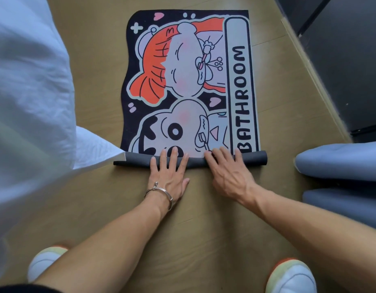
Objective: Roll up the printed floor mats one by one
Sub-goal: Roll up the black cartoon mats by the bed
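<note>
Wide-angle head cam looks steeply down, close over floor mat [189, 81].

The mat [189, 81] has a matt, short-napped cloth face printed in flat colours. Its rolled-up underside [254, 160] is dark grey, smooth and matt, like rubber. The floor [94, 81] is tan wood-grain board with a dull sheen. The sheet [35, 92] is white, creased cloth. The bracelet [159, 192] is polished silver metal. The grey-blue rolls [339, 161] look matt and soft.

Soft even daylight, faint shadows, no glare, wide-angle bending at the edges, slight overall softness
</note>
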The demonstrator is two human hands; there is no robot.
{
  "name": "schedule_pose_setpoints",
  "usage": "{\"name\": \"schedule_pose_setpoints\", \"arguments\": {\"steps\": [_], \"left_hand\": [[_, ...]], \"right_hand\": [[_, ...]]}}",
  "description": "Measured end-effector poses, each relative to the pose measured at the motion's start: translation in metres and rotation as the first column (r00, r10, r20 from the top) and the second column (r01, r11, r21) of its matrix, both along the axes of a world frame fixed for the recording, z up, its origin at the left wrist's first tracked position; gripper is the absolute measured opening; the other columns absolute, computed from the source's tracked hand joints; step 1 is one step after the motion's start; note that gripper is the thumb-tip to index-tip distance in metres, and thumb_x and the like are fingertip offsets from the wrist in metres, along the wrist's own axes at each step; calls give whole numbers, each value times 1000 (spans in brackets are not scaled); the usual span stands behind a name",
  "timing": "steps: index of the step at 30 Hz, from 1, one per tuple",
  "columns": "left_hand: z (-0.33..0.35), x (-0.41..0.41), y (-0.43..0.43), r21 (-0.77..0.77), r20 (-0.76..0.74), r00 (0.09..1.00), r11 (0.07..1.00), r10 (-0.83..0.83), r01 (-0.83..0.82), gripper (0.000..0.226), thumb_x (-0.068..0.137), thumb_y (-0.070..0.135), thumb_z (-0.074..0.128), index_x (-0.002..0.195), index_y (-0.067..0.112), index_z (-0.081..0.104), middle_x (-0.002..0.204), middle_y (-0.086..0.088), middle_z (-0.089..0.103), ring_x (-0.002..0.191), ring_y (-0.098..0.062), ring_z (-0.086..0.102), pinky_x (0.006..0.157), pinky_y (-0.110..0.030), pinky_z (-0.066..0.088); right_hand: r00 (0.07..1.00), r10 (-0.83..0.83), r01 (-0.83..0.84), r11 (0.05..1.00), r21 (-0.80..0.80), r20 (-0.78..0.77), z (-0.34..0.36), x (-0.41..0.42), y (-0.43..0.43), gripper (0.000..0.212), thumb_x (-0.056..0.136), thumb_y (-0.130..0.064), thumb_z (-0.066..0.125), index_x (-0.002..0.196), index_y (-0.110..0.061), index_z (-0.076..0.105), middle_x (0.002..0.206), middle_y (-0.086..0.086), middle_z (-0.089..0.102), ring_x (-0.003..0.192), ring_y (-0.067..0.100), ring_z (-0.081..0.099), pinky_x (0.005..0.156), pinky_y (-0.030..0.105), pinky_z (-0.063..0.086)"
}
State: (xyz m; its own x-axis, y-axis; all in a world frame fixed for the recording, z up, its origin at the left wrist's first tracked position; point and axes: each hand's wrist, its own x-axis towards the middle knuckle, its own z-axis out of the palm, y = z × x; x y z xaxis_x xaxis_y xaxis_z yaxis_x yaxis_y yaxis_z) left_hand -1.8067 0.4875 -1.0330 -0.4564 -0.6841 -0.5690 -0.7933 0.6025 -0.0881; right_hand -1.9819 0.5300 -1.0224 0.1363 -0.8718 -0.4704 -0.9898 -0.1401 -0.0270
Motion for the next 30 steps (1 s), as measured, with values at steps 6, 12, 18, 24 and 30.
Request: {"name": "schedule_pose_setpoints", "arguments": {"steps": [6,12,18,24,30], "left_hand": [[0,3,-12,-7,-28,998,998,-55,55,59,102,39,20,151,24,-11,158,-10,-10,145,-31,-2,112,-55,9],[5,-4,-23,-9,-18,1000,1000,-23,22,59,99,22,31,150,25,1,152,-13,8,137,-35,15,102,-57,27],[11,-4,-39,-23,-37,998,998,-57,56,59,98,16,29,150,29,4,131,-10,36,112,-31,41,83,-45,43],[13,-8,-44,-5,-62,997,999,-48,47,59,99,15,30,150,28,3,126,-10,38,109,-30,43,79,-44,46],[17,-4,-31,25,-174,978,992,-118,124,32,104,34,22,129,18,32,115,-5,48,99,-22,50,70,-34,43]], "right_hand": [[1000,29,-29,999,-18,-1,-2,24,-4,53,97,-18,26,147,-7,16,144,14,27,129,32,31,104,58,25],[998,51,-51,998,-25,23,-4,12,-17,45,97,-14,35,140,-9,24,132,13,35,115,30,40,93,50,39],[991,46,-44,999,-18,125,3,1,-25,37,98,-10,37,134,-11,32,123,10,44,106,26,43,86,42,45],[982,16,-24,999,41,190,11,-5,-31,32,95,-5,41,126,-12,39,115,8,49,100,25,46,83,38,49],[978,35,-59,992,113,207,18,-18,-22,28,96,-13,43,124,-15,44,113,5,55,99,22,52,85,35,47]]}}
